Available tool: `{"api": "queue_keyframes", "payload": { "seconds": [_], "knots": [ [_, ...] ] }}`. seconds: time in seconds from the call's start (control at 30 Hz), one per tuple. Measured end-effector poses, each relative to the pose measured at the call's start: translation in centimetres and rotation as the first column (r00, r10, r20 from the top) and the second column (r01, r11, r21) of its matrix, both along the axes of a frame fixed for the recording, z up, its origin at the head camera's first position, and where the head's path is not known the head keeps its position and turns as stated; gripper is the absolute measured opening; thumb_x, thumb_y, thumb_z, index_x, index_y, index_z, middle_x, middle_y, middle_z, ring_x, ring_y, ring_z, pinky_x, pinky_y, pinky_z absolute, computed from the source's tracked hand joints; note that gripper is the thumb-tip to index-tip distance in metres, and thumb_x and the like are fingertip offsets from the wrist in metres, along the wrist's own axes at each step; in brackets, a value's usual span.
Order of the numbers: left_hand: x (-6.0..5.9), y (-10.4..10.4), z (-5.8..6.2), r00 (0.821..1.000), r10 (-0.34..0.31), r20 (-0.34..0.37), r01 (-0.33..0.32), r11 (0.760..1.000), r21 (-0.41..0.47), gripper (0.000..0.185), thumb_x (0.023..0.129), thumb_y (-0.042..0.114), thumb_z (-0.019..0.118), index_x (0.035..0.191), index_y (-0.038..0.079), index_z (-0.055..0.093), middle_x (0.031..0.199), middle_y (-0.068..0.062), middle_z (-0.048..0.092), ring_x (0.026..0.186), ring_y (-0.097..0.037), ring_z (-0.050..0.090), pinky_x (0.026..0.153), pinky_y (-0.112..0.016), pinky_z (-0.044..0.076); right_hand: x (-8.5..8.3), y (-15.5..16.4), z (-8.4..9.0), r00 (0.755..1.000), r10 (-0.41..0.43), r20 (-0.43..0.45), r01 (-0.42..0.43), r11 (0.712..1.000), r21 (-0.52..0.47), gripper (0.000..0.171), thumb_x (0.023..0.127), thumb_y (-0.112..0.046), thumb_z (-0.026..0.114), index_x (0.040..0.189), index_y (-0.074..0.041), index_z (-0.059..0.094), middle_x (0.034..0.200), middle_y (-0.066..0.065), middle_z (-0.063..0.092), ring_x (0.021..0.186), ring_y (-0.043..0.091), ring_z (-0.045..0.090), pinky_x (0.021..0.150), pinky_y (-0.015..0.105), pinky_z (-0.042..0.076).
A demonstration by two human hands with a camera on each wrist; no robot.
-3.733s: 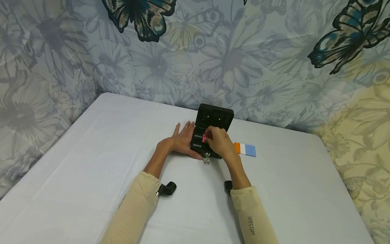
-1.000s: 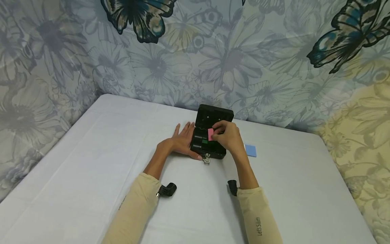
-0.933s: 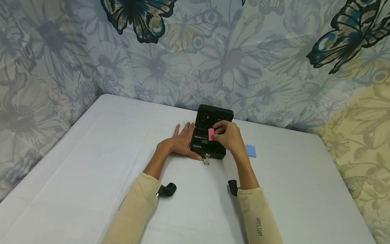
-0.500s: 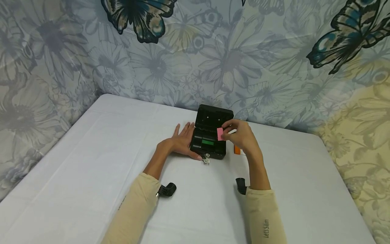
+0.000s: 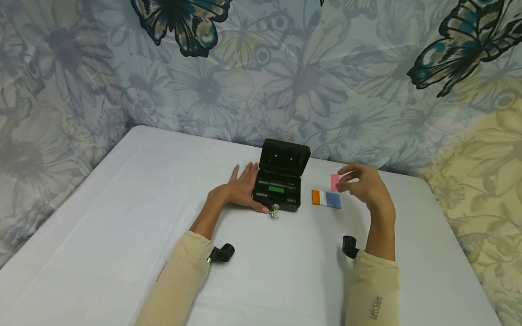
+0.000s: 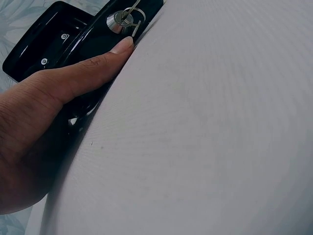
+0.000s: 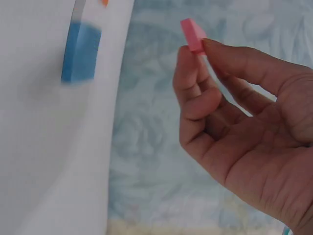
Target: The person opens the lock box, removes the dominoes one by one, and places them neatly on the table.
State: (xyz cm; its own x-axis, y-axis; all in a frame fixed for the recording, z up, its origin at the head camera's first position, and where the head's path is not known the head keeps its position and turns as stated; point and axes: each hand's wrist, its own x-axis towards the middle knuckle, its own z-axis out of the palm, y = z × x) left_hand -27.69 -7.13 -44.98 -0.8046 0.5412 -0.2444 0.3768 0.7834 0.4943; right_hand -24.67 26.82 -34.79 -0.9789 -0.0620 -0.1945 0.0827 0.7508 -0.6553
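A small black box [image 5: 277,192] stands open on the white table [image 5: 122,203], its lid [image 5: 284,157] tilted back and a green block [image 5: 276,189] lying inside. My left hand [image 5: 240,190] rests flat against the box's left side, thumb [image 6: 88,71] along its front near the key in the lock [image 6: 124,17]. My right hand [image 5: 363,185] is raised to the right of the box and pinches a pink block [image 5: 335,182] [image 7: 193,34] between thumb and fingers. Under it, on the table, lie an orange, a white and a blue block [image 5: 326,199] in a row; the blue block [image 7: 80,51] shows in the right wrist view.
A flowered cloth with butterflies [image 5: 285,68] hangs behind and to both sides of the table. The table's right edge [image 5: 461,235] runs close to my right forearm.
My right hand has lifted the pink block out of the box and carried it right, above the row of blocks. The left hand has stayed against the box.
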Motion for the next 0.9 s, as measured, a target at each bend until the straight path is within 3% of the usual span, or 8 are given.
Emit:
{"api": "queue_keyframes", "payload": {
  "seconds": [0.27,0.37,0.6,0.9],
  "knots": [
    [0.0,-0.2,-0.1,1.0,0.004,0.011,-0.004,1.0,0.017,0.141,0.08,0.062,0.078,0.165,0.002,-0.016,0.176,-0.015,-0.017,0.165,-0.03,-0.019,0.129,-0.057,-0.021,-0.3,3.3,-1.3,0.998,-0.029,0.059,0.024,0.996,0.086,0.048,0.091,-0.01,0.07,0.135,0.006,0.058,0.1,0.007,0.073,0.091,0.022,0.065,0.076,0.031,0.05],
    [-0.1,-0.2,-0.1,1.0,0.001,0.012,-0.001,1.0,0.032,0.141,0.079,0.062,0.078,0.165,0.001,-0.015,0.176,-0.016,-0.016,0.165,-0.031,-0.018,0.129,-0.057,-0.021,-0.4,3.8,-2.0,0.997,-0.023,0.075,0.015,0.994,0.111,0.047,0.09,-0.007,0.069,0.133,0.008,0.06,0.094,0.009,0.075,0.086,0.021,0.066,0.072,0.029,0.051],
    [-0.2,-0.2,-0.3,1.0,0.003,0.007,-0.003,0.999,0.032,0.141,0.079,0.062,0.078,0.165,0.002,-0.016,0.176,-0.015,-0.017,0.165,-0.03,-0.019,0.129,-0.057,-0.021,-0.7,3.6,-2.8,0.995,-0.004,0.095,-0.013,0.984,0.176,0.046,0.089,-0.007,0.068,0.131,0.009,0.06,0.113,0.029,0.073,0.09,0.028,0.068,0.075,0.035,0.051],
    [-0.1,-0.1,0.2,1.0,0.007,-0.005,-0.007,1.0,0.014,0.14,0.08,0.058,0.081,0.165,0.001,-0.015,0.177,-0.016,-0.015,0.165,-0.03,-0.017,0.129,-0.058,-0.019,-0.9,3.4,-3.3,0.991,-0.026,0.128,-0.001,0.977,0.212,0.044,0.09,-0.005,0.066,0.131,0.009,0.059,0.121,0.034,0.067,0.097,0.034,0.065,0.079,0.04,0.051]
  ]
}}
